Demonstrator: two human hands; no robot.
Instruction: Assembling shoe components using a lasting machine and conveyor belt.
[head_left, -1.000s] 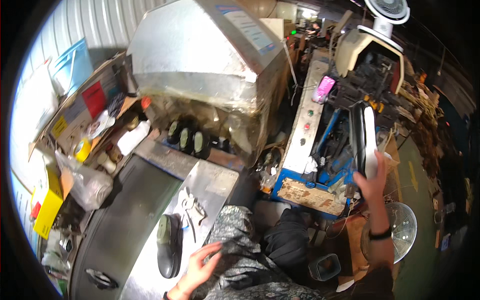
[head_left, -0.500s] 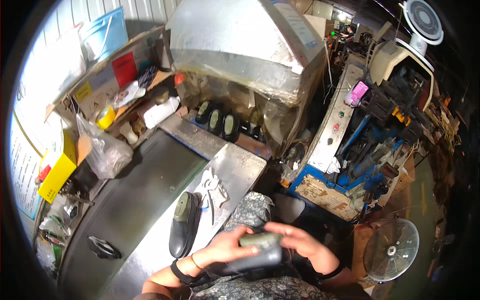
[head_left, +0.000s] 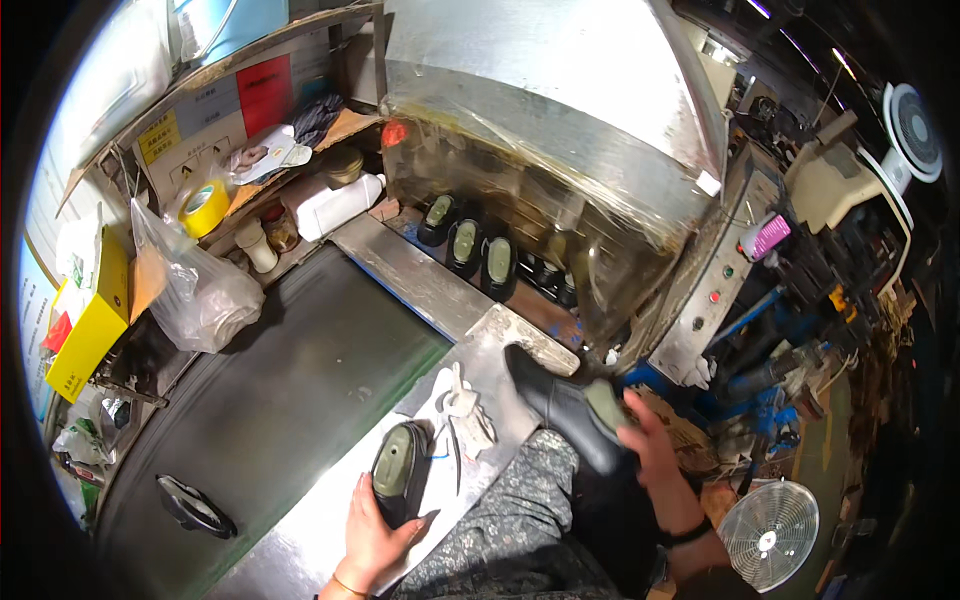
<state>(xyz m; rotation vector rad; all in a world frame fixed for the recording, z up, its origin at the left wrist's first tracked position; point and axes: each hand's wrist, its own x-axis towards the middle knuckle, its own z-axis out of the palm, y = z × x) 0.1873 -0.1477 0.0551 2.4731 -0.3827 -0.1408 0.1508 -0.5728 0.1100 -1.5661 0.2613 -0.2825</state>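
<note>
My right hand (head_left: 660, 465) is closed on the heel end of a black shoe (head_left: 560, 400) with a green shoe last in its opening. That shoe is held tilted, its far end over the corner of the metal table (head_left: 330, 505). Lower left, my left hand (head_left: 378, 540) wraps round the near end of a second black shoe (head_left: 401, 470), also with a green last inside, on the table. White cloth gloves (head_left: 464, 415) lie beside this second shoe.
On the dark conveyor belt (head_left: 330, 330) lies a black shoe upper (head_left: 195, 506). Several lasted shoes (head_left: 465, 247) stand under a metal hood (head_left: 540, 80). To the left, a shelf holds yellow tape (head_left: 204, 208); a plastic bag hangs there. A fan (head_left: 770, 535) and machinery stand right.
My hands have moved apart. The left let go of the shoe at my lap and took hold of the one on the table. The right carried its shoe forward and right.
</note>
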